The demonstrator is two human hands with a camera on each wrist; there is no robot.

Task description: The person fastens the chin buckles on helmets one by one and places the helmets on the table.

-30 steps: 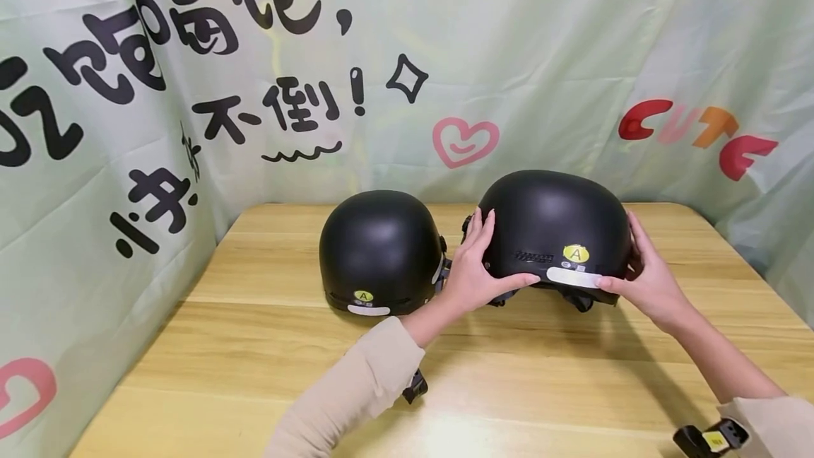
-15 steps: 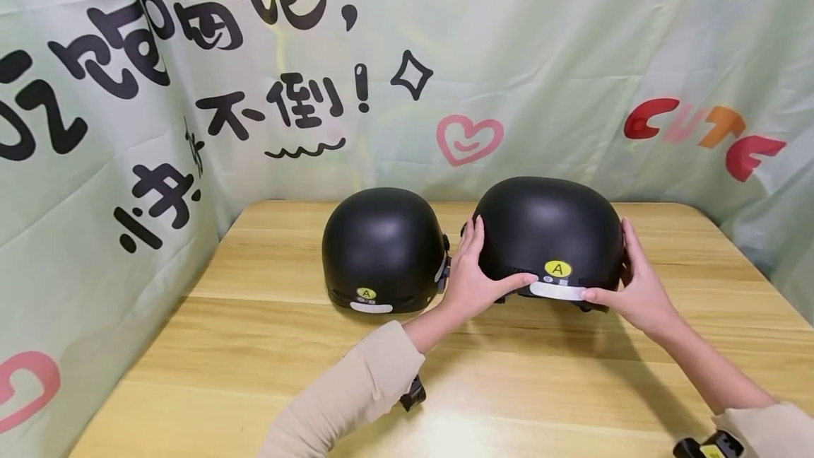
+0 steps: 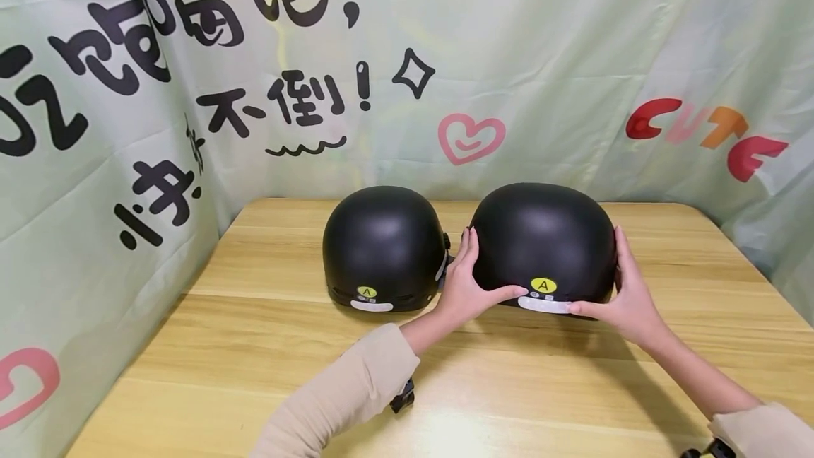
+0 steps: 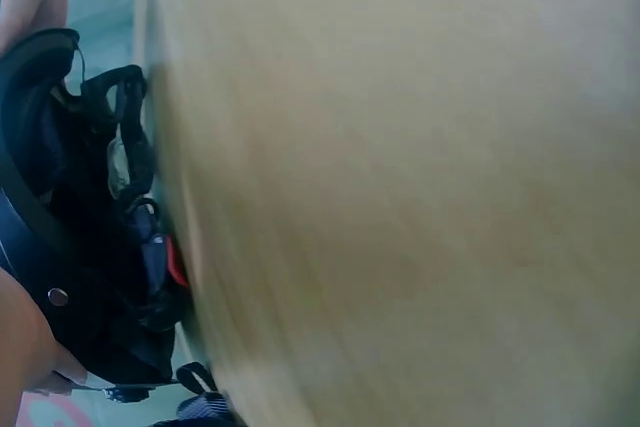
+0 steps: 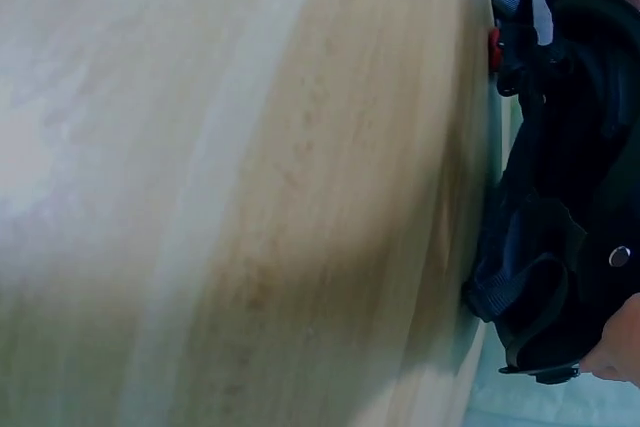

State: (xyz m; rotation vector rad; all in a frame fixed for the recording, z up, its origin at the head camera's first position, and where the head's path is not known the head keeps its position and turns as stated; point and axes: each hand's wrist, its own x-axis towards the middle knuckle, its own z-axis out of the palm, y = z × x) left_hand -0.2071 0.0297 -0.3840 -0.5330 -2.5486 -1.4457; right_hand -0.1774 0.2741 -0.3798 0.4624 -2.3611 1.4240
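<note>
Both hands grip a matte black helmet (image 3: 540,239) from its two sides, dome up. On its left side is the left hand (image 3: 467,285), with the thumb along the lower rim by a yellow "A" sticker (image 3: 543,285). The right hand (image 3: 629,302) holds the other side, its thumb at the white strip (image 3: 543,304). In the left wrist view, dark chin straps (image 4: 130,137) and a red buckle part (image 4: 176,264) hang from the open underside, close over the table. The right wrist view shows the dark helmet interior (image 5: 575,127) too.
A second black helmet (image 3: 381,242), with a similar yellow sticker and white strip, sits on the wooden table (image 3: 267,345) just left of the left hand. Behind the table hangs a pale green curtain (image 3: 547,55) with printed characters and hearts.
The gripped helmet has come down toward the table and shifted slightly left, with both hands around it. Its straps no longer show beneath the rim in the head view. The other helmet stays put.
</note>
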